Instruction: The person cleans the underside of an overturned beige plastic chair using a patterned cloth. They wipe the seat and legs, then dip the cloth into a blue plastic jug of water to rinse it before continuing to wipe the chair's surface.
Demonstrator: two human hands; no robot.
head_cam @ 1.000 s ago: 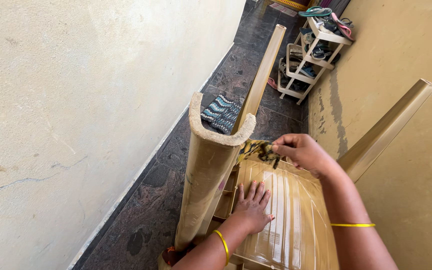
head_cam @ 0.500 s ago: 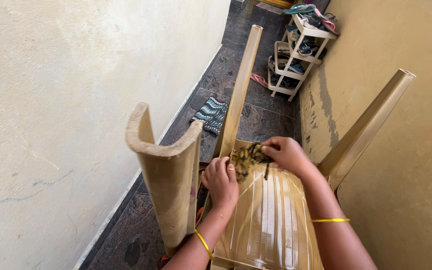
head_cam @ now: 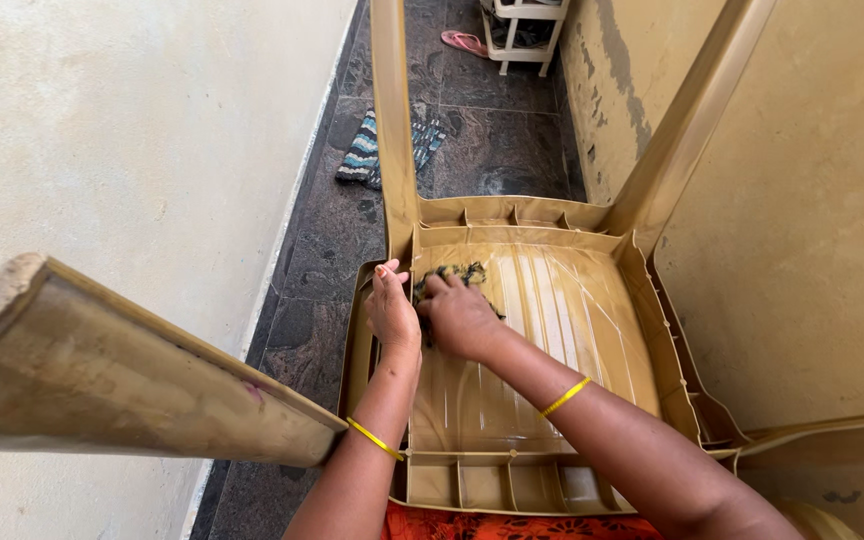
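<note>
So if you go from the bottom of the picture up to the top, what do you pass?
Orange cloth → chair underside → both hands on a dark rag → striped mat → pink sandal → white rack.

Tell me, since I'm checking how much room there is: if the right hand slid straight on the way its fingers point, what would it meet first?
Probably the upturned chair's leg, where it joins the seat corner just past the cloth under the right hand; depth is unclear.
</note>
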